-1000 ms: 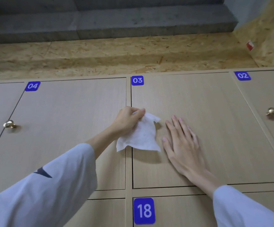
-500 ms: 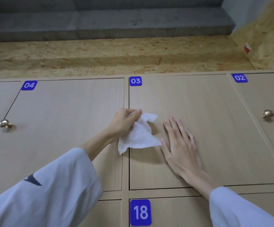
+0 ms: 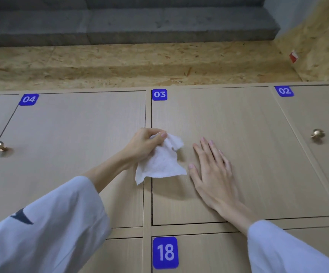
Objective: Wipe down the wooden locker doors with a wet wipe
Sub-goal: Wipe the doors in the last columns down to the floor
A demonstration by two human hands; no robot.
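Fingers, left hand [image 3: 144,145]: curled round the top of the wet wipe [image 3: 160,162], pinching it bunched between thumb and fingertips; the rest hangs loose below the grip.
Fingers, right hand [image 3: 211,170]: straight and spread, palm flat on door 03 [image 3: 248,144], holding nothing.
Wipe position: over the seam between door 04 [image 3: 71,144] and door 03, mostly on the left edge of door 03; whether it presses the wood or just hangs in front cannot be told.
Key relation: the wipe lies just left of the right hand's thumb, near but apart; unwiped door 03 stretches to the right, behind that flat hand.
Nearer hand: the left, which already holds the wipe.
Next move, as a judgement: flatten the wipe on door 03 and sweep right; the right hand blocks that path and would need to lift.
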